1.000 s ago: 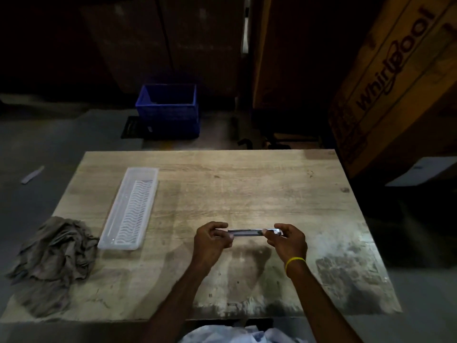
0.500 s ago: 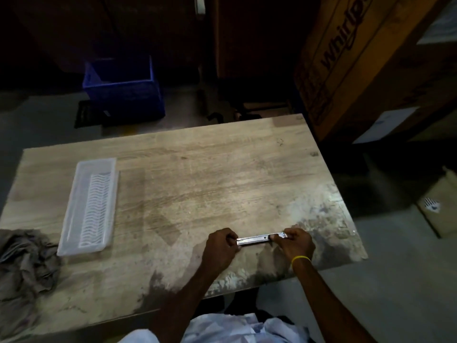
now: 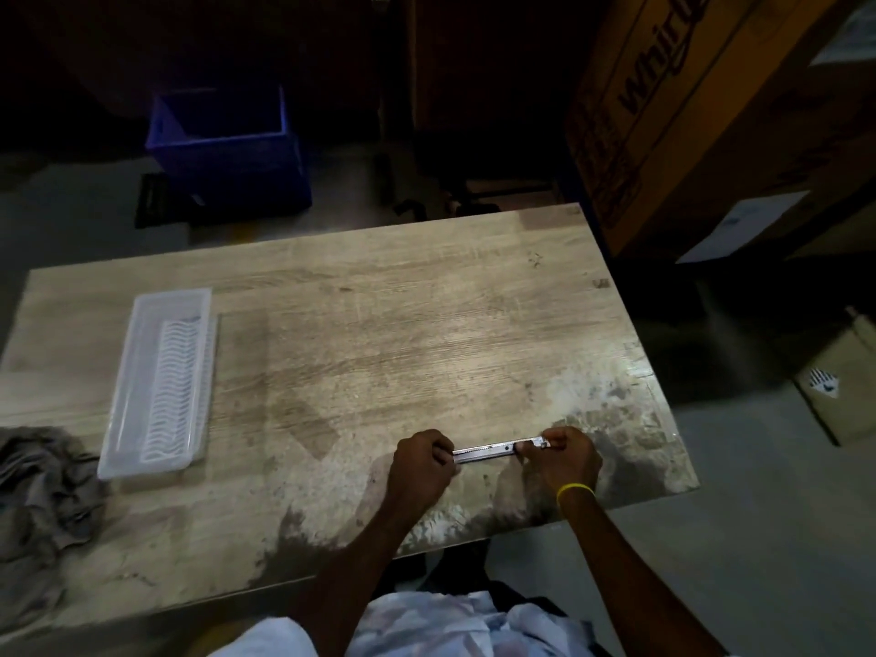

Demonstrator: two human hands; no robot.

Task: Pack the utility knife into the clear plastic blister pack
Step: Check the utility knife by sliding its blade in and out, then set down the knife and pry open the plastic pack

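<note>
A slim silvery utility knife point(image 3: 488, 451) lies level between my two hands, just above the wooden table point(image 3: 403, 334) near its front right part. My left hand point(image 3: 419, 467) is closed around its left end. My right hand point(image 3: 561, 459), with a yellow band on the wrist, pinches its right end. The clear plastic blister pack point(image 3: 159, 381), a long tray with a wavy ribbed insert, lies on the table's left side, well apart from both hands.
A crumpled grey cloth point(image 3: 40, 486) lies at the table's left edge beside the pack. Beyond the table a blue crate point(image 3: 227, 149) stands on the floor. Large cardboard boxes point(image 3: 687, 101) stand at the right, a smaller one point(image 3: 841, 386) lower on the floor.
The view has swung to the right, so table and pack sit further left in frame. Both hands keep hold of the knife's ends, slightly nearer the table's front right edge.
</note>
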